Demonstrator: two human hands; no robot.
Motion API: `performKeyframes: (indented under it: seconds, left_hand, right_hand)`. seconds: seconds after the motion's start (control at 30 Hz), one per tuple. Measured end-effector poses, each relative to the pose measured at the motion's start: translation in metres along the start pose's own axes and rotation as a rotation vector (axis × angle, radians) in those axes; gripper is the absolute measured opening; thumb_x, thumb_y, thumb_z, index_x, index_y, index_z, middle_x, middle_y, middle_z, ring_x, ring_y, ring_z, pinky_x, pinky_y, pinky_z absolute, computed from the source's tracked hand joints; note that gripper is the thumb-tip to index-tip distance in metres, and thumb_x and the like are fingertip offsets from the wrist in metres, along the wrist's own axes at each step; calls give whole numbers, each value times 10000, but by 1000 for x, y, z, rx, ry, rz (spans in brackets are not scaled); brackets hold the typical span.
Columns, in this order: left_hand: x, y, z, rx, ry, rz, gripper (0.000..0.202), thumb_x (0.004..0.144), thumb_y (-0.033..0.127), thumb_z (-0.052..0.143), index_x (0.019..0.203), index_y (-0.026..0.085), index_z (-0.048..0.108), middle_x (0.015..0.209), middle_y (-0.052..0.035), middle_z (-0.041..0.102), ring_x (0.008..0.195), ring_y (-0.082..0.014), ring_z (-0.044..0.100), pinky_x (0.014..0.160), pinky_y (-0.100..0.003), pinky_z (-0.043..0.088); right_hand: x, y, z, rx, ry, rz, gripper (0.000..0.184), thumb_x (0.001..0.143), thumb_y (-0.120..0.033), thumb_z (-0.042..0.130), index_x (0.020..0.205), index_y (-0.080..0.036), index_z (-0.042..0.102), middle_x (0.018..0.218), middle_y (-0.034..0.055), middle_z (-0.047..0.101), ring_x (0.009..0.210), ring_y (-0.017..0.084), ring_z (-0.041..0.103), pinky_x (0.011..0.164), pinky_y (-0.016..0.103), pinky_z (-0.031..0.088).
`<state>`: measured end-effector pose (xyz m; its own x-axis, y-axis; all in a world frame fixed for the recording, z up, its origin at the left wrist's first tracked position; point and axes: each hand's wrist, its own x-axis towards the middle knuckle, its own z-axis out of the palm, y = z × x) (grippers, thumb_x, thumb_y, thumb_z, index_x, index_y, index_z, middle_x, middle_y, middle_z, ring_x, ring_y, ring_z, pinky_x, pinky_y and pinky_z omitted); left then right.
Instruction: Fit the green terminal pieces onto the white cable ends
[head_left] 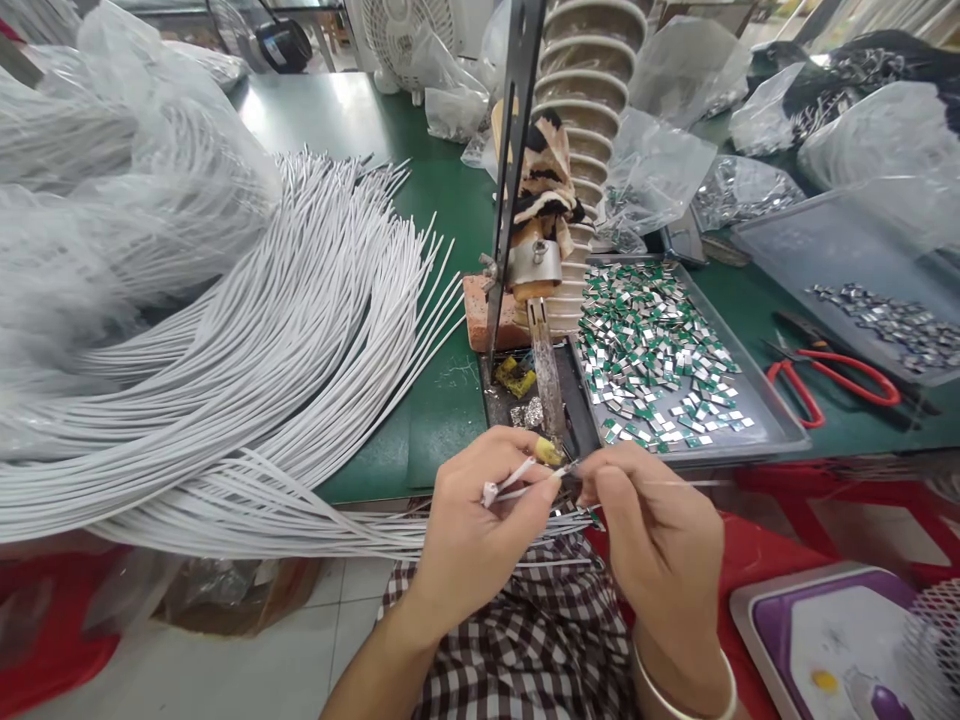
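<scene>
Left hand (476,525) pinches white cable (515,474) by worktop (420,460) front edge; right hand (664,525), grip unclear; slipping toward soldering iron (550,388) risks burns.

Mostly white and green, with red touches and brown checks

The cables (247,380) are white, the surface (442,185) deep green. The small boards (652,340) mix green with silver; their tray (780,432) is grey. A yellow cover (549,451) tips one of the left fingers (510,438). The pliers (847,359) have red handles, the brick (478,315) is orange-red, the ribbed hose (589,90) cream. The wrapping (550,165) is tan with black patches. The lap cloth (517,640) carries brown-and-white checks.
</scene>
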<state>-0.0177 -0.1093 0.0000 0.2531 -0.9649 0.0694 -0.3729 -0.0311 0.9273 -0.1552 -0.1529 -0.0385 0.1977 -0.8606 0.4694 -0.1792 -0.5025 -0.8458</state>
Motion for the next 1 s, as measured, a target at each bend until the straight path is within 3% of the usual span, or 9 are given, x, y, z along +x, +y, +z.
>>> performKeyframes:
  seconds: [0.1, 0.2, 0.33, 0.5, 0.83, 1.0]
  left_hand:
    - [3, -1, 0, 41, -111, -43, 171, 868, 229, 587, 747, 128, 653, 901, -41, 621, 788, -46, 562, 603, -110, 398]
    - [6, -1, -1, -92, -195, -144, 219, 878, 207, 549, 684, 109, 572, 756, -16, 588, 698, -39, 505, 636, -125, 403]
    - [8, 0, -2, -257, -114, -168, 238, 830, 179, 590, 619, 92, 523, 693, 1, 565, 613, -12, 463, 575, -104, 378]
    - [12, 3, -3, -317, -71, -115, 218, 793, 163, 603, 603, 92, 522, 719, 5, 582, 586, 3, 479, 547, -91, 378]
    - [15, -1, -1, -484, -34, -137, 203, 767, 193, 652, 605, 104, 569, 737, -10, 585, 642, -28, 510, 601, -123, 425]
    - [10, -8, -3, -488, -56, -156, 202, 778, 201, 656, 622, 105, 571, 758, -4, 608, 647, -22, 518, 600, -116, 423]
  right_hand:
    - [0, 2, 1, -87, 19, -48, 100, 843, -46, 573, 791, -127, 601, 718, -18, 590, 680, 10, 539, 700, 131, 459]
    - [-3, 2, 2, -149, 55, -189, 151, 809, -10, 590, 908, -119, 623, 833, 13, 643, 794, 33, 596, 758, 139, 491]
    - [-8, 3, 5, -175, 106, -187, 270, 868, -20, 516, 1102, -120, 605, 987, 32, 695, 885, 29, 667, 846, 112, 539]
    - [-2, 1, 8, -38, 237, -284, 277, 768, 43, 631, 983, -129, 651, 989, 28, 694, 949, 71, 673, 854, 191, 578]
    - [3, -6, 6, -63, 223, -306, 321, 733, 36, 677, 993, -152, 682, 1004, 28, 687, 932, 65, 664, 845, 193, 577]
    - [-3, -1, 6, 71, 147, -260, 304, 740, 32, 657, 990, -141, 665, 1009, 33, 686, 952, 89, 674, 839, 217, 587]
